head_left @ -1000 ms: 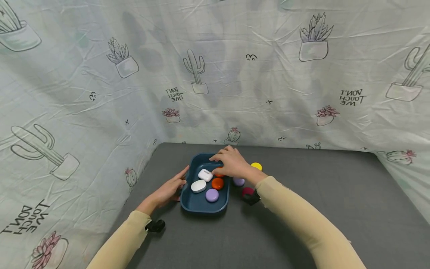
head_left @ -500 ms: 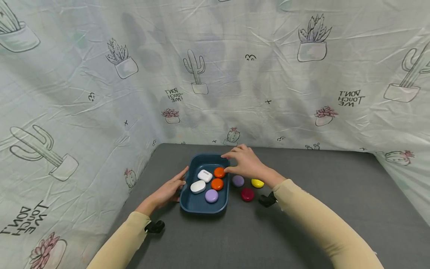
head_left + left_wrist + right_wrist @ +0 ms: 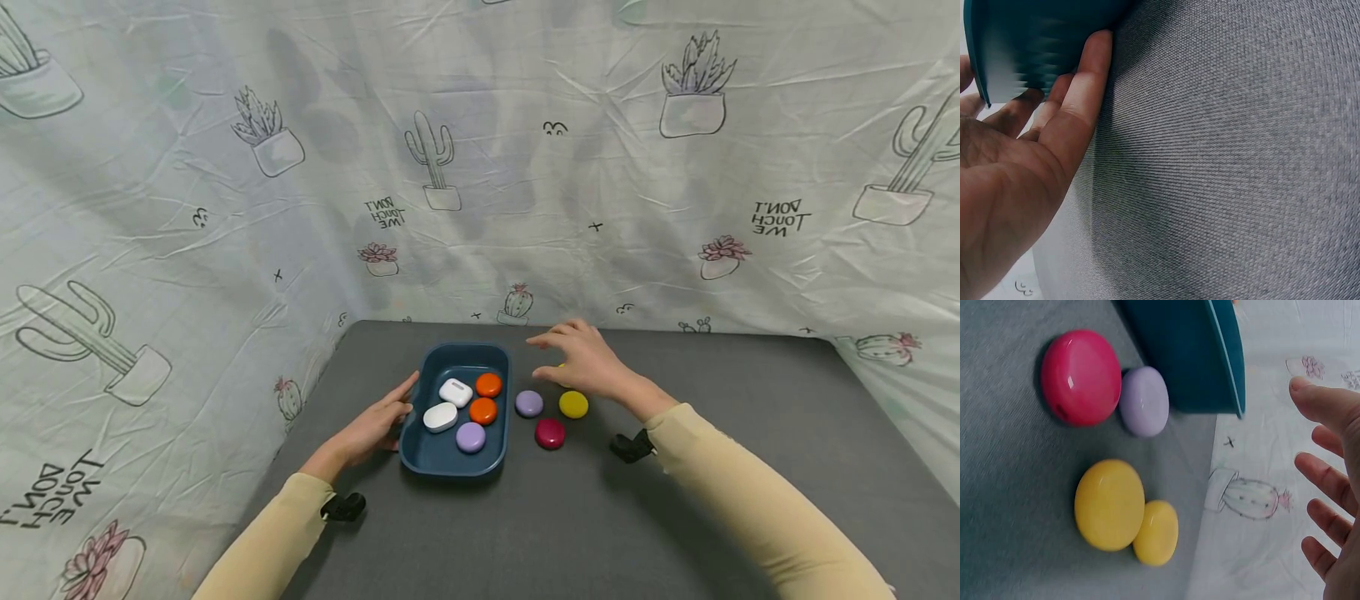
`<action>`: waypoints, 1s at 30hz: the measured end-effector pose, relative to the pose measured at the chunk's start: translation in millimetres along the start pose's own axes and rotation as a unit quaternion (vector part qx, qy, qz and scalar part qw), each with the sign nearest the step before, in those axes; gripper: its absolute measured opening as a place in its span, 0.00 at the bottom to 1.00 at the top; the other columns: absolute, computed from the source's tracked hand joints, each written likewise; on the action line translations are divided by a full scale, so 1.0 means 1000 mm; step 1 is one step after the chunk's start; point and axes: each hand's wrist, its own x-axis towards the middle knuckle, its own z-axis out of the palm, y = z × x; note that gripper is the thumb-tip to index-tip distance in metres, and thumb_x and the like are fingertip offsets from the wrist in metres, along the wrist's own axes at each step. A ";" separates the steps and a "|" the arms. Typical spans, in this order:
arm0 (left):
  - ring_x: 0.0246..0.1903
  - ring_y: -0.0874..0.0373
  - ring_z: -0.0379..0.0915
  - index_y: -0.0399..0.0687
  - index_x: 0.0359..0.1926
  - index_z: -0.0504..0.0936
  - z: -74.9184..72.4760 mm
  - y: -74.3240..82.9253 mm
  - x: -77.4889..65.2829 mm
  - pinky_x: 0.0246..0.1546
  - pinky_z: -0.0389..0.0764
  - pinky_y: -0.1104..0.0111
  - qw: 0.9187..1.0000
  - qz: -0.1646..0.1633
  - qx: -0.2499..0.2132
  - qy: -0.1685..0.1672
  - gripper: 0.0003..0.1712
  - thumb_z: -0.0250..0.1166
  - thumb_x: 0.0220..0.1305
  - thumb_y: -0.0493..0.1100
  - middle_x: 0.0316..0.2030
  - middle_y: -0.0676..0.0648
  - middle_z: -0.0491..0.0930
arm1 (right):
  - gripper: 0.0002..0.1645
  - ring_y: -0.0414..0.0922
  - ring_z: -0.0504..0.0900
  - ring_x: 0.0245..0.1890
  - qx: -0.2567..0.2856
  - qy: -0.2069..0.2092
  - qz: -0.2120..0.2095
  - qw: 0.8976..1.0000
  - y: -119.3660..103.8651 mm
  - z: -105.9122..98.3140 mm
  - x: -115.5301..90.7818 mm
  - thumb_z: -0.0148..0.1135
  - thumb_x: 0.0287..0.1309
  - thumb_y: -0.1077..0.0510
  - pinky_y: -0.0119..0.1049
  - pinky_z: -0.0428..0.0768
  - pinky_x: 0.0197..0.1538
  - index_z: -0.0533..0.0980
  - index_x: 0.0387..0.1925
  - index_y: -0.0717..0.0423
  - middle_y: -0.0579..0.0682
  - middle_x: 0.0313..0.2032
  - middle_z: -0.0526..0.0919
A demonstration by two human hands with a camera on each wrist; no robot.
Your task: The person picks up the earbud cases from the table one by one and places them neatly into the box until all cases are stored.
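Note:
A dark blue rectangular tray (image 3: 435, 457) stands on the grey table. My left hand (image 3: 375, 427) lies along its left side, fingers extended against the outer wall, as the left wrist view also shows. Inside are two white rounded cases (image 3: 440, 417), two orange discs (image 3: 483, 411) and a lilac disc (image 3: 471, 437). To the right of the tray, my right hand (image 3: 588, 363) hovers with fingers spread and nothing in them. Below it lie a lilac disc (image 3: 1144, 402), a crimson disc (image 3: 1082, 377) and two glossy yellow discs (image 3: 1110, 505), one partly hidden by the hand in the head view.
A pale cloth (image 3: 600, 167) printed with cacti hangs behind and to the left of the table (image 3: 720, 400). Black wrist straps (image 3: 345, 507) sit on both wrists.
My right hand has moved from over the tray out to the right, leaving an orange disc inside. My left hand keeps its place at the tray's side.

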 end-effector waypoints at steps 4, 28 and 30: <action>0.60 0.40 0.64 0.81 0.80 0.47 0.001 0.001 0.000 0.41 0.78 0.54 1.000 0.000 -0.001 0.002 0.36 0.47 0.81 0.46 0.77 0.41 0.52 | 0.33 0.56 0.64 0.66 0.005 0.004 0.010 1.000 0.010 -0.004 -0.004 0.74 0.59 0.42 0.63 0.56 0.67 0.79 0.65 0.43 0.49 0.56 0.81; 0.59 0.40 0.65 0.81 0.80 0.46 0.002 0.003 0.001 0.41 0.78 0.55 1.000 -0.006 0.002 0.005 0.36 0.46 0.81 0.47 0.78 0.40 0.51 | 0.36 0.60 0.64 0.65 0.055 -0.028 0.071 0.996 0.062 -0.001 -0.018 0.72 0.62 0.47 0.64 0.63 0.62 0.74 0.70 0.49 0.55 0.62 0.78; 0.60 0.40 0.65 0.82 0.80 0.46 0.002 0.002 0.001 0.41 0.78 0.55 1.000 -0.007 0.003 0.005 0.36 0.46 0.81 0.47 0.78 0.40 0.50 | 0.36 0.59 0.65 0.63 0.055 -0.032 0.076 0.995 0.066 0.000 -0.018 0.72 0.62 0.48 0.63 0.64 0.61 0.74 0.70 0.49 0.55 0.61 0.79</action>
